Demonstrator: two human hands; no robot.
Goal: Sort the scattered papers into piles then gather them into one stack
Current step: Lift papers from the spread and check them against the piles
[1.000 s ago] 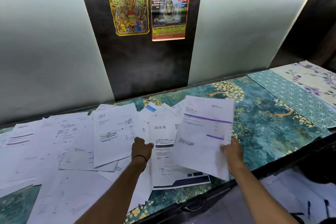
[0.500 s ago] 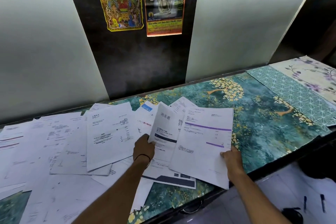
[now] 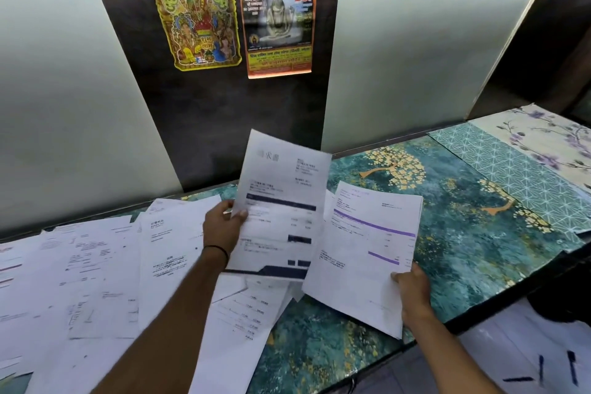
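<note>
Landmark: purple sheet [image 3: 364, 253], the page with purple bars. It is gripped at its near right corner by the right hand [image 3: 412, 293], fingers closed on the paper, thumb on top; the far part of the sheet is lifted clear of the counter [image 3: 463, 253], which is covered in teal and gold patterned film. Just left of the purple sheet, a navy sheet [image 3: 281, 201] with dark blue bars is held raised and tilted, pinched at its left edge by the left hand [image 3: 224, 225], thumb on the front and fingers behind; a dark band is worn on that wrist. The right edge of the navy sheet is overlapped by the purple sheet. Left of and below both, loose papers [image 3: 96, 275] are spread overlapping across the counter, not squared into any pile. Beyond the purple sheet, two stickers [image 3: 236, 13] are fixed to a dark wall panel.
</note>
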